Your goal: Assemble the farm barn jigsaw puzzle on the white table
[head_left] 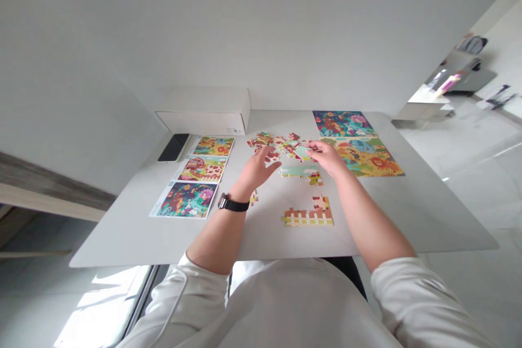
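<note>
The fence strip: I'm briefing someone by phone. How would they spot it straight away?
On the white table, look near the front edge, between the person's forearms. The fence strip is joined puzzle pieces showing a white picket fence, lying apart from the loose pile further back.

Counter (408, 212): smooth, matt off-white. Loose puzzle pieces (281, 147) under my fingers (271, 160): printed card, slight sheen. Reference sheets (187, 199): glossy paper. Box (204, 109): plain white cardboard. My watch strap (233, 205): matt black.

White table (408, 212) — puzzles (359, 141), cards (202, 168), box (204, 109), probably phone (174, 147).
</note>
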Demonstrator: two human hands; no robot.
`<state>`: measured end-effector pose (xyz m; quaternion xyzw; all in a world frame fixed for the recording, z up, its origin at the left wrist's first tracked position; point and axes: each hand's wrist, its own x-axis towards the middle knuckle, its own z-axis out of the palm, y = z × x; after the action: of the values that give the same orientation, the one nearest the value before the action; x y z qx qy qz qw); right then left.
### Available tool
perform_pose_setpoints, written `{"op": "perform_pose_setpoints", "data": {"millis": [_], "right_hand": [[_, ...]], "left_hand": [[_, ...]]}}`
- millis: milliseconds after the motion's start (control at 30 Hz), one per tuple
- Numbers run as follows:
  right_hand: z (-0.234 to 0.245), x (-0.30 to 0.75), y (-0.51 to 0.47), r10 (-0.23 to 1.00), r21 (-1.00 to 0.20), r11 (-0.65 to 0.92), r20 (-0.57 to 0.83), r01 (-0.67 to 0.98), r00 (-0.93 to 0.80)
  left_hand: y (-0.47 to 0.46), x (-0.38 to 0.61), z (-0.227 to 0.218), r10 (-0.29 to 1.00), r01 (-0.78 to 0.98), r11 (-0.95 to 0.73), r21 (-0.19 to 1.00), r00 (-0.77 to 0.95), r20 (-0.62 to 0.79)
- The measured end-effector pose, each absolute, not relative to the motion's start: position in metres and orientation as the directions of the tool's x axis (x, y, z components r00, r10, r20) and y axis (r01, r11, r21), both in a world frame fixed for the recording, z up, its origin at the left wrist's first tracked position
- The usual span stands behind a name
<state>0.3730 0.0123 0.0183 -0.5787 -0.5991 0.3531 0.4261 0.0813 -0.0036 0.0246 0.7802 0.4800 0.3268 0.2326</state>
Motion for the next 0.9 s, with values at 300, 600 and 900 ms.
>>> {"op": "perform_pose_setpoints", "data": {"millis": [300,600,900], "right_hand": [[-0.008,0.343,-0.023,0.997,-0.976,0.067,0.059,0.206,-0.044],[-0.015,0.343,-0.024,0.997,-0.982,0.076,0.071,0.171,-0.034],[-0.016,0.343,-0.021,0.998,-0.983,0.054,0.047,0.174,-0.045]], "left_hand": [[-0.017,0.108,0.010,0.716,0.460,-0.695,0.552,0.512,0.474],[-0.018,0.108,0.009,0.674,0.421,-0.736,0.531,0.536,0.509],[-0.017,0.105,0.012,0.674,0.453,-0.737,0.501,0.550,0.494]]}}
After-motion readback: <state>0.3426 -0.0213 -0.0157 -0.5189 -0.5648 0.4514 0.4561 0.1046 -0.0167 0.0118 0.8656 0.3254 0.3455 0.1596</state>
